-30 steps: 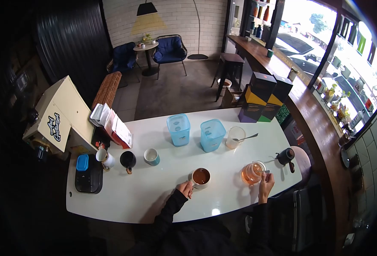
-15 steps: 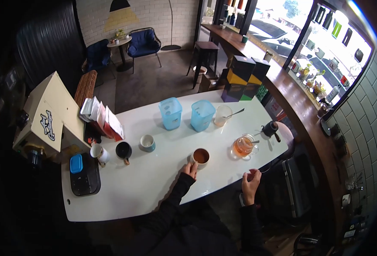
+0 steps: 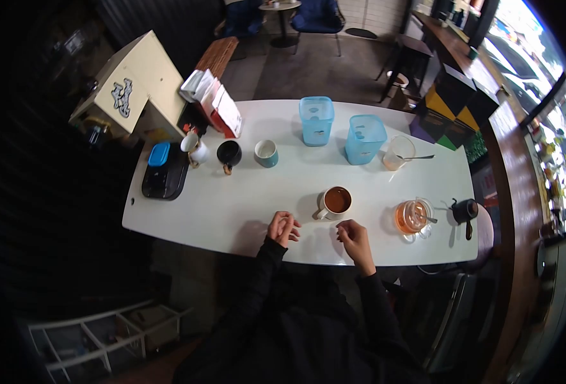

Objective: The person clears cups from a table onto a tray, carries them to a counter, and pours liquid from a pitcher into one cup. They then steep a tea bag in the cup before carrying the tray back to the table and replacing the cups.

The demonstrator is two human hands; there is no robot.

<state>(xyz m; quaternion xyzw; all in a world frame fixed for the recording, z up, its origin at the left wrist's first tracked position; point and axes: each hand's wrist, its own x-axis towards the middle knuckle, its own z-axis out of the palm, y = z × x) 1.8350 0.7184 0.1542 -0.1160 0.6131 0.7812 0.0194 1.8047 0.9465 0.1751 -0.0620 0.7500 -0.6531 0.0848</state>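
Note:
A white mug [image 3: 338, 200] of brown liquid stands upright near the front of the white table [image 3: 219, 211], its handle toward me. My left hand [image 3: 283, 228] hovers left of the mug, fingers apart and empty, not touching it. Below the mug and slightly right is my right hand [image 3: 354, 242], its fingers curled; whether anything is between them is too small to tell. Farther right stands a glass teapot [image 3: 412, 216] of orange liquid with a spoon in it. Behind the mug are two blue translucent containers [image 3: 316, 121] and a clear cup [image 3: 398, 155] with a spoon.
A teal cup [image 3: 266, 153], a black mug [image 3: 229, 153] and a patterned mug [image 3: 194, 149] stand at the left, beside a black scale [image 3: 166, 176] with a blue lid. Dark boxes [image 3: 452, 105] stand at the back right, and a small black pot [image 3: 464, 211] at the right edge.
The view has turned left and down. My left hand has let go of the mug and moved left of it. My right hand has come closer to the mug from the right.

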